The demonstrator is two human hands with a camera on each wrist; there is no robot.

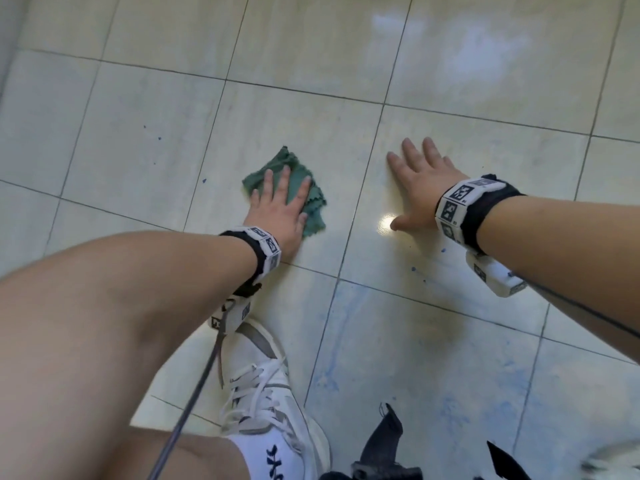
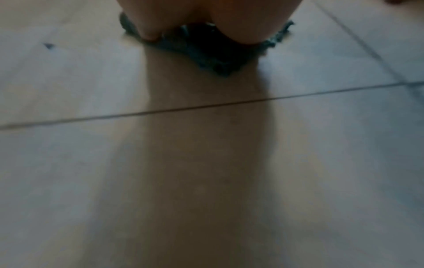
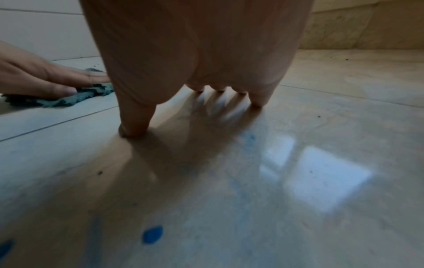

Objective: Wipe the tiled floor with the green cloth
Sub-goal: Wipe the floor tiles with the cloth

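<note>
A crumpled green cloth (image 1: pixel 292 178) lies on the pale tiled floor (image 1: pixel 138 109) in the middle of the head view. My left hand (image 1: pixel 277 206) presses flat on it, fingers straight and spread. The cloth (image 2: pixel 206 58) pokes out from under my palm in the left wrist view, and the cloth (image 3: pixel 69 99) also shows at the left of the right wrist view. My right hand (image 1: pixel 419 181) rests flat on a bare tile to the right, fingers spread, holding nothing. Its fingertips (image 3: pixel 135 130) touch the glossy tile.
Blue smears (image 1: pixel 349 358) and small blue drops (image 3: pixel 152 234) mark the tiles near my body. My white sneaker (image 1: pixel 263 386) stands at the bottom centre, with my bare knee at the left. A dark strap piece (image 1: pixel 384 441) lies at the bottom edge. A wall rises at the far left.
</note>
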